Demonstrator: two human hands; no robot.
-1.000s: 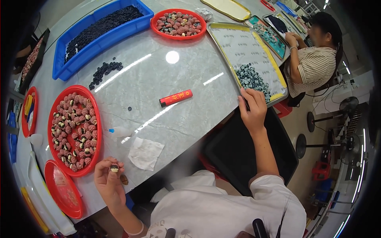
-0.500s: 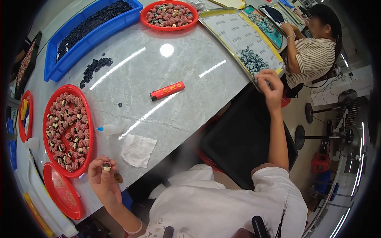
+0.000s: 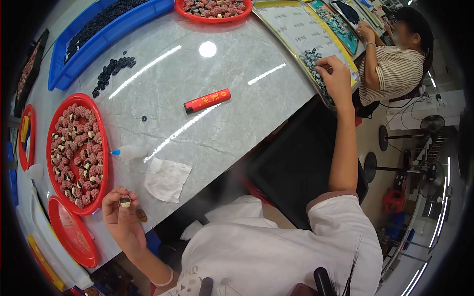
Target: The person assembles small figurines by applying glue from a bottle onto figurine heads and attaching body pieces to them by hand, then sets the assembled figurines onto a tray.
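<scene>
My right hand (image 3: 337, 81), curled, hold unclear, has crossed the tray's edge (image 3: 277, 36), putting beads (image 3: 310, 57) in reach; my left hand (image 3: 123, 228) pinches a dark-and-cream piece (image 3: 125, 202).

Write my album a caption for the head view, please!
Left hand pinching a small dark and cream piece, right hand at a tray of mottled pieces.

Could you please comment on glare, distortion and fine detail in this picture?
Head view: a round white glare spot and bright streaks lie on the grey tabletop, one running up beside the red cylinder; head view: light strips bow along the dark right rim; head view: the piece in the left hand is too small for fine detail.
</scene>
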